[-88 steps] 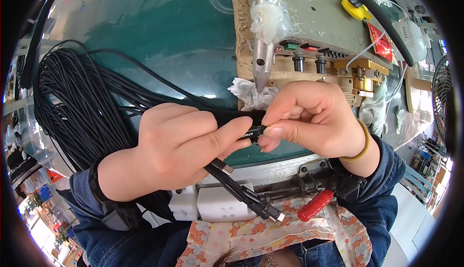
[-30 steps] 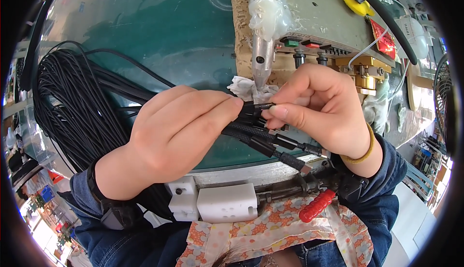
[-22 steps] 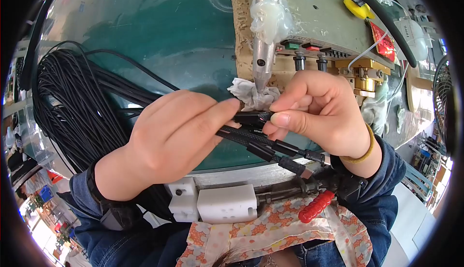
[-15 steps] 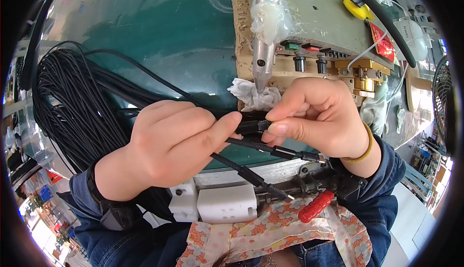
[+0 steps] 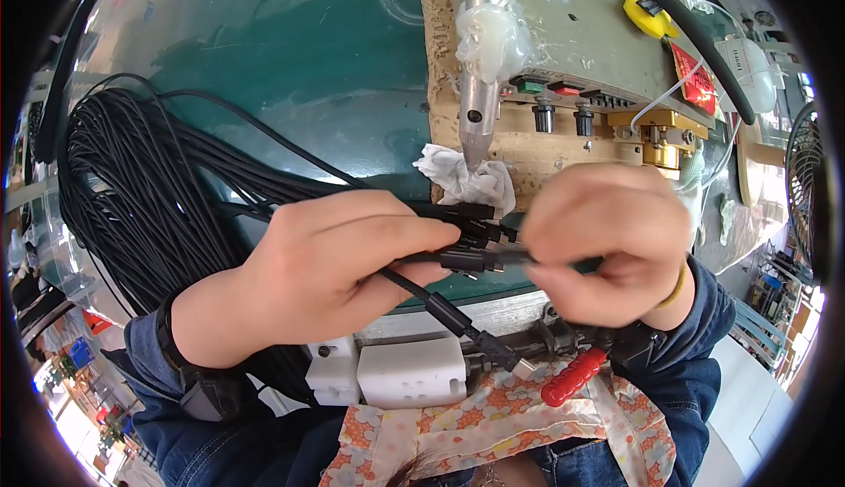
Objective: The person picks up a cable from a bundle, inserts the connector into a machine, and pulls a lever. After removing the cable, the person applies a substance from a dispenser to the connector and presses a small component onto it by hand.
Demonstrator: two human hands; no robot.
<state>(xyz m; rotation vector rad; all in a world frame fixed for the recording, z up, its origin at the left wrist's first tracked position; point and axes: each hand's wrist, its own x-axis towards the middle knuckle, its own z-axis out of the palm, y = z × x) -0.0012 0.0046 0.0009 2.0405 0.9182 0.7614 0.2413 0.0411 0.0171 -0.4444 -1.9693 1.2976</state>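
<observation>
My left hand is closed round a bunch of black braided cables, their connector ends fanning out past its fingertips. From under it one cable hangs toward me, with a black sleeve and a bare metal plug at its tip. My right hand is blurred, its thumb and forefinger pinched at the dark end of one cable from the bunch. A large coil of black cable lies to the left and runs into my left hand.
A metal nozzle points down at crumpled white tissue just beyond my hands. Behind stands a control box with knobs, beside a brass fixture. White blocks and a red-handled clamp sit at the near table edge.
My right hand has moved right and slightly nearer me, drawing one cable end with it. The connector ends in my left hand are now more spread out.
</observation>
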